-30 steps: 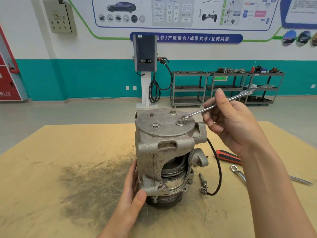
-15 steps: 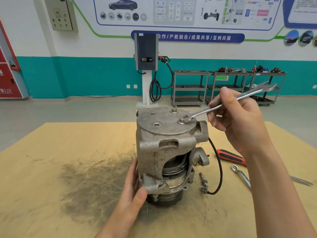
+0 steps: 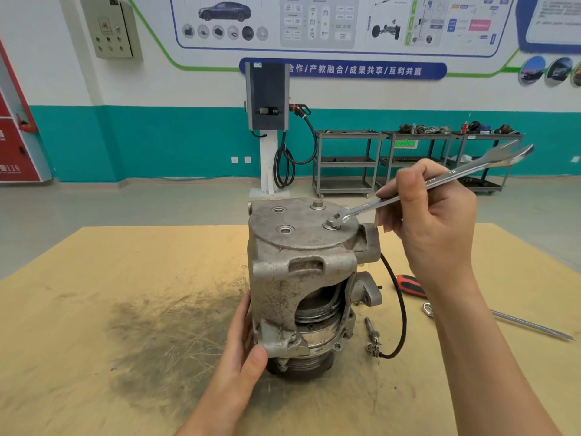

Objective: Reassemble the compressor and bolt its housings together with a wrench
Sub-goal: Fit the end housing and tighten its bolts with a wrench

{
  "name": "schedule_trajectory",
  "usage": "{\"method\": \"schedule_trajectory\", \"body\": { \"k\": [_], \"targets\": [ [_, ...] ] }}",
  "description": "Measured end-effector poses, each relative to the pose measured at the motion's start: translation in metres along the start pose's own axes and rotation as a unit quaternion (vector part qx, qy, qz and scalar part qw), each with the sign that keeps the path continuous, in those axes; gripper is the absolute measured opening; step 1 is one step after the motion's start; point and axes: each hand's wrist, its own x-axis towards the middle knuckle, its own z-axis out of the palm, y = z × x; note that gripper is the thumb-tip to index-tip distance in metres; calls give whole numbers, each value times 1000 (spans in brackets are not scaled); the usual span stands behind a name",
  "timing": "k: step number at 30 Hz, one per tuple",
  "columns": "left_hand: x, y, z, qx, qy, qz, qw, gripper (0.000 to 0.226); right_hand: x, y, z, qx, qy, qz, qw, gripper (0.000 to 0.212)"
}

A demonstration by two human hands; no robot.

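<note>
Since a moment ago my wrench (image 3: pixel 434 181) has swung its free end up and to the right, ring end staying on the bolt (image 3: pixel 332 223). It slants from the compressor (image 3: pixel 303 278) top toward the far right. The compressor stands upright on the table (image 3: pixel 125 278). My right hand (image 3: pixel 434 221) grips the wrench; my left hand (image 3: pixel 243 347) clasps the compressor's base.

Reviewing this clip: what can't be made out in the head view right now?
- Bolt tightness: the wrench head covers it.
- Left hand fingers: behind the compressor.
- Compressor's far side and base: hidden by its own body.
- Screwdriver shaft and second wrench: partly behind the right hand's forearm.
- Cart items: too small.
</note>
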Motion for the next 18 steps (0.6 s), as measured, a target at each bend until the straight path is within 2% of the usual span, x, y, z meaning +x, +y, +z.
{"method": "schedule_trajectory", "body": {
  "k": [4,13,18],
  "targets": [
    [0,1,1,-5,3,-2,1000,107,2,1,2,17,-1,14,1000,31],
    [-1,4,3,-21,0,3,1000,108,4,10,3,123,6,182,976,41],
    [-2,2,2,-8,7,2,1000,105,3,8,4,89,5,149,985,40]
  ]
}}
